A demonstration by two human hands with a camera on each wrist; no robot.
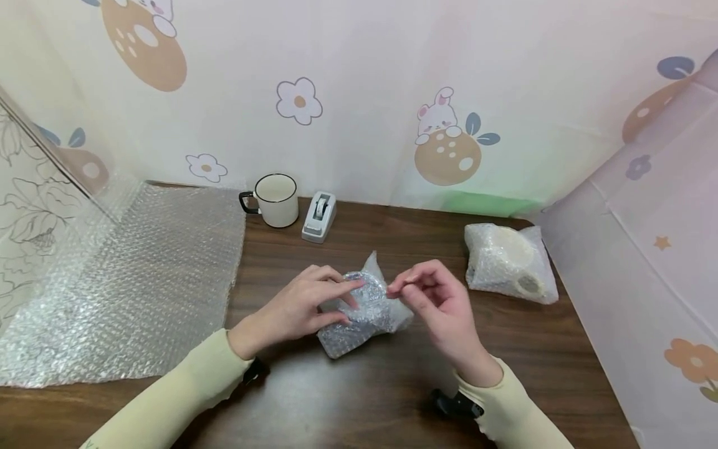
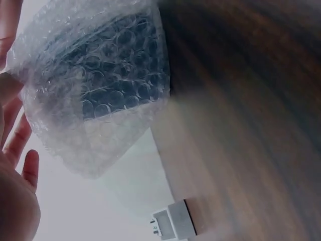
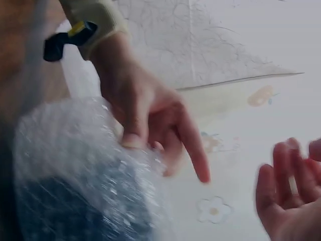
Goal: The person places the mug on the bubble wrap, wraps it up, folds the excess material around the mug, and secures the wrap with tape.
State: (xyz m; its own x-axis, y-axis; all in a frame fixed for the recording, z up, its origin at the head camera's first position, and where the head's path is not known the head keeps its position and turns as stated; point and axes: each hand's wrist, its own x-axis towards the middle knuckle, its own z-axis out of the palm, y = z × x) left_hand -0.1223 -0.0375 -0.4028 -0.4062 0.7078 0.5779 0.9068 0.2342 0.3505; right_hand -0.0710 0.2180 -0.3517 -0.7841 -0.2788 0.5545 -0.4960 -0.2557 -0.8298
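A bubble-wrapped bundle [image 1: 367,305] lies on the table between my hands, and something dark blue with a pale part shows through its wrap [image 2: 120,65]. My left hand [image 1: 311,302] holds it from the left; the thumb presses the wrap while the index finger reaches out straight over the top. To the right of the bundle, my right hand [image 1: 440,305] is raised, its fingers bent and the thumb tip close to the index fingertip. I cannot tell whether something thin sits between them. In the right wrist view this right hand [image 3: 293,196] is blurred and apart from the wrap.
A white mug [image 1: 277,202] with a black rim and handle stands at the back, beside a white tape dispenser [image 1: 319,218]. A large bubble wrap sheet [image 1: 162,280] covers the table's left side. Another wrapped bundle [image 1: 507,262], cream inside, lies at the back right. A printed curtain [image 1: 359,149] hangs behind.
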